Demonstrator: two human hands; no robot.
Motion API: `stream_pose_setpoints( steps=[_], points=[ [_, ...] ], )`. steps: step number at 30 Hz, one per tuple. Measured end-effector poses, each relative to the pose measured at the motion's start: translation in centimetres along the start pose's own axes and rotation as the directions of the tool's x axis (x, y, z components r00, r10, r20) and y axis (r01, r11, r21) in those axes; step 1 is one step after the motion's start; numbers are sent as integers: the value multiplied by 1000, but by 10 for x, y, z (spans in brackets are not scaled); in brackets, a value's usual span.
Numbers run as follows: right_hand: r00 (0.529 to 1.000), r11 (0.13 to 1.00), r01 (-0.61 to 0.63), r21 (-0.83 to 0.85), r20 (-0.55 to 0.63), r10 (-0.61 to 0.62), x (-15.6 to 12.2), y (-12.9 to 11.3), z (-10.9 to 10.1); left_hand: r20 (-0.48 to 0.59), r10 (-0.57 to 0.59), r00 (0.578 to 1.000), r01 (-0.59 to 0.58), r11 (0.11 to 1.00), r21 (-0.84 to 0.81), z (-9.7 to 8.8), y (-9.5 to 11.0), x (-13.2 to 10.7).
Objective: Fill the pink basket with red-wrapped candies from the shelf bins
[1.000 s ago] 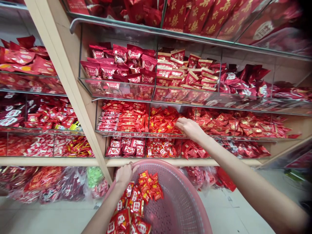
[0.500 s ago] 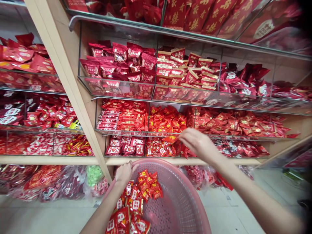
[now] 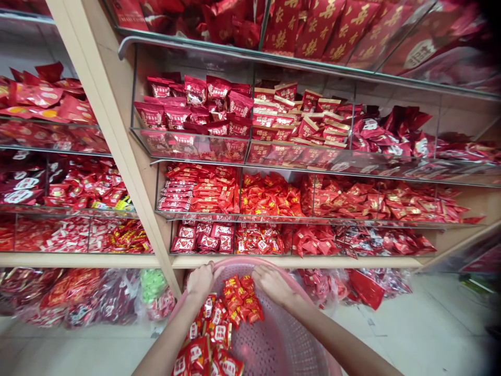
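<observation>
My left hand point(image 3: 201, 281) is closed around the far-left rim of a pink perforated plastic basket point(image 3: 305, 321). Over the inside of that basket, my right hand point(image 3: 271, 283) has its fingers curled together beside a pile of small red-and-yellow candy packets point(image 3: 241, 298). What its fingers hold, if anything, is hidden. Larger red packets with white labels point(image 3: 218, 332) lie at the basket's left side, and the right part of its bottom shows bare holes.
Shelves with clear-fronted bins face me. Among them are a bin of small red-and-yellow candies point(image 3: 270, 196) and one of pink-red packets point(image 3: 205, 107). A wooden upright point(image 3: 113, 141) divides the shelving. Bagged goods point(image 3: 102, 297) lie on the floor below.
My right hand has come down and left from the lower bins, where it held an orange-red packet, to the inside of the basket. My left hand keeps its grip on the rim.
</observation>
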State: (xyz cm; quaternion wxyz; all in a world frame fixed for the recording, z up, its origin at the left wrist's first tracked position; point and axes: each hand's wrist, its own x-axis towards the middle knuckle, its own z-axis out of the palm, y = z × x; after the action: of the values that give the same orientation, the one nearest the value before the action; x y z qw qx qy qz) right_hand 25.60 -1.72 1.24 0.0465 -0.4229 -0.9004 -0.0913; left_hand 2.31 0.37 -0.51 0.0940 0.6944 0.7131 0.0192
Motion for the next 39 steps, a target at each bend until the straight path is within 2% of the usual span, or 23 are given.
stream_pose_setpoints(
  steps=[7, 17, 25, 31, 33, 35, 37, 39],
  points=[
    [1000, 997, 24, -69, -15, -25, 1, -7, 18, -5, 2, 1000, -2, 1000, -12, 2, -1, 2],
    [997, 995, 13, -100, -69, -20, 0, -17, 24, -7, 1, 1000, -2, 1000, -25, -3, 0, -2],
    [997, 992, 14, -123, -68, -23, 1, -25, 30, 0, -16, 1000, 16, 1000, -17, -5, 1, -3],
    [997, 988, 65, -142, -37, -71, -2, -29, 35, -6, -16, 1000, 16, 1000, 9, -2, 1, -2],
    [996, 988, 67, -139, -43, -74, -3, -29, 29, -6, -18, 1000, 18, 1000, 10, -3, 1, -2],
    [995, 991, 61, -122, -68, -70, -2, -28, 15, -14, -9, 1000, 9, 1000, 10, -3, 1, -2],
    [991, 994, 55, -94, -117, -66, 2, -21, -9, -21, 0, 1000, 0, 1000, 13, -3, 0, -2],
    [979, 998, 42, -54, -199, -52, 9, -9, -44, -26, 6, 1000, -6, 1000, 17, -3, 0, -2]
  ],
)
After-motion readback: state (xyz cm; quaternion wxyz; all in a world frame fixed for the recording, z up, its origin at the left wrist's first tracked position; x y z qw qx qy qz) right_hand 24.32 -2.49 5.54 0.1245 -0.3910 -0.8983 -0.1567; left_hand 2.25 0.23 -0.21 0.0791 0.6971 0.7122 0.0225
